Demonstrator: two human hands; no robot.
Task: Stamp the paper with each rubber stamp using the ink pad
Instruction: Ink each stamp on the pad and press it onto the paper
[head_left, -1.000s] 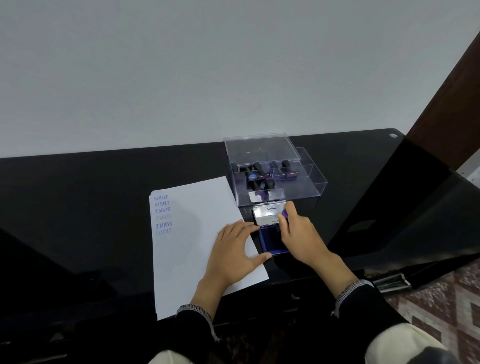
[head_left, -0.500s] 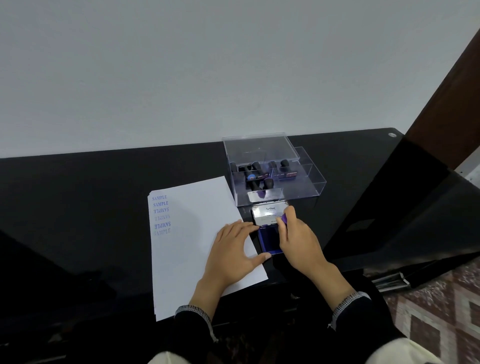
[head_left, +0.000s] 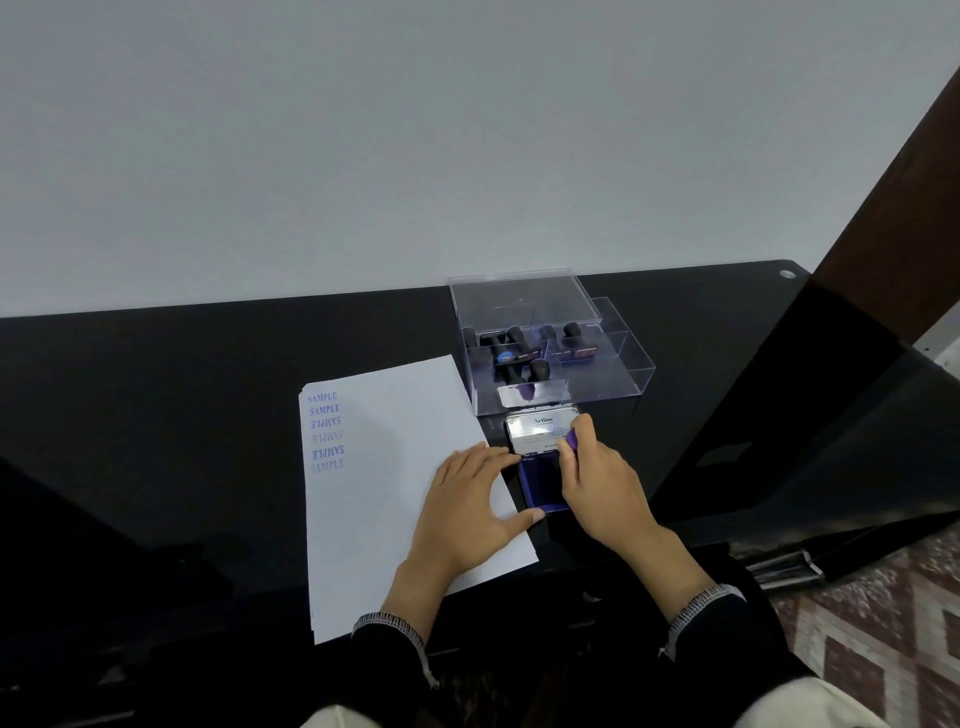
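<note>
Surface: glossy black tabletop (head_left: 156, 415) against a plain pale grey wall (head_left: 363, 130); patterned brown floor tiles (head_left: 883, 623) show past the right hand's side.
Left hand (head_left: 467, 509): lies flat with straight fingers on the white sheet of paper (head_left: 384, 467), pressing its near right corner; the thumb tip reaches the edge of the ink pad.
Right hand (head_left: 597, 478): curled round a small purple-topped rubber stamp (head_left: 571, 440), holding it down over the open blue ink pad (head_left: 540, 483); whether the stamp face touches the ink I cannot tell.
Ink pad: just right of the left hand, directly under the right hand's fingers; its silver hinged lid (head_left: 540, 431), printed "Artline", stands open beyond the fingertips.
Paper: under the left hand, running away to that hand's left; a column of six blue "SAMPLE" prints (head_left: 324, 431) sits at its far left corner, well apart from both hands.
Stamp box: clear acrylic compartment box (head_left: 613, 374) just beyond the ink pad lid, holding several black-handled rubber stamps (head_left: 519, 353).
</note>
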